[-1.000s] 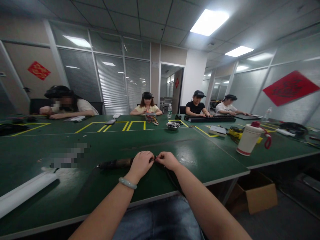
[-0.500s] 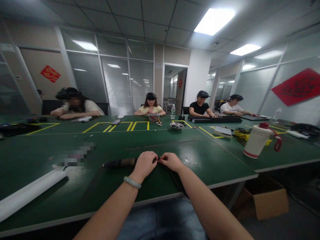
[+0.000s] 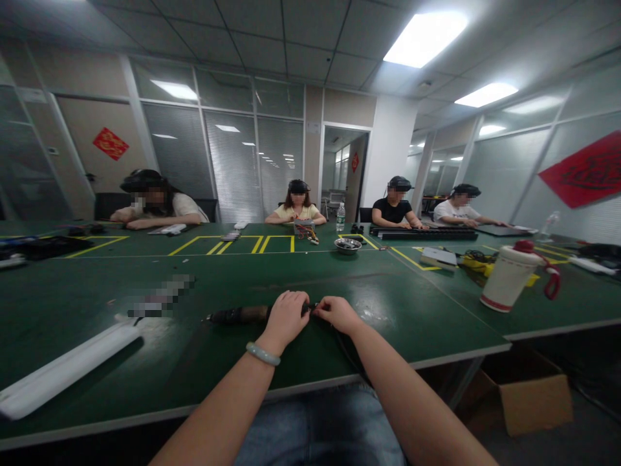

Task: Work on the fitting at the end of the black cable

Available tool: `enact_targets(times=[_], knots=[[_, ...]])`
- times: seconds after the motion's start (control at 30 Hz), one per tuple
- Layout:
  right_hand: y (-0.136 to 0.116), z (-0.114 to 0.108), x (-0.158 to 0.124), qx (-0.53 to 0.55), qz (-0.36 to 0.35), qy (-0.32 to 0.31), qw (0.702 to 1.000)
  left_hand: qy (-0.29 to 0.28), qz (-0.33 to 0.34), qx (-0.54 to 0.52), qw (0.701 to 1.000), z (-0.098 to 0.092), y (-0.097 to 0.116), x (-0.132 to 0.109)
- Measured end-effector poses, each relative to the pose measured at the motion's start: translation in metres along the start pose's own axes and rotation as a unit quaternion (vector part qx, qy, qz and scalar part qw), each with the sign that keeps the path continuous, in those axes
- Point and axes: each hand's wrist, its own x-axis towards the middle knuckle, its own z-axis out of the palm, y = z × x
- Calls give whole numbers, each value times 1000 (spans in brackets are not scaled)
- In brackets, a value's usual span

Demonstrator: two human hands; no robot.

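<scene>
A dark electric screwdriver lies across the green table, its thin tip pointing left. My left hand, with a pale bangle at the wrist, is wrapped over the tool's rear part and hides it. Right beside it, my right hand is pinched at the tool's tail end, where a black cord comes out and runs down toward the table's front edge. The small part between the fingertips of my right hand is mostly covered.
On the left lies a long white object. A metal bowl, a water bottle, a white box and a white tumbler stand farther back. Several people sit across the table. A cardboard box is below, right.
The whole view has shifted slightly, so things appear a little farther right. Both hands keep their places at the screwdriver's rear end, with only slight finger movement.
</scene>
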Motion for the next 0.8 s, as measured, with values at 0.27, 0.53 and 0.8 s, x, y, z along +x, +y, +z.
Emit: enact_targets(times=[0.27, 0.53, 0.8], knots=[[-1, -2, 0, -6, -7, -2, 1000, 15, 13, -3, 1000, 2, -2, -2], [-6, -3, -1, -15, 15, -7, 1000, -11, 16, -17, 1000, 3, -8, -1], [-7, -3, -1, -15, 17, -9, 1000, -20, -9, -17, 1000, 3, -6, -1]])
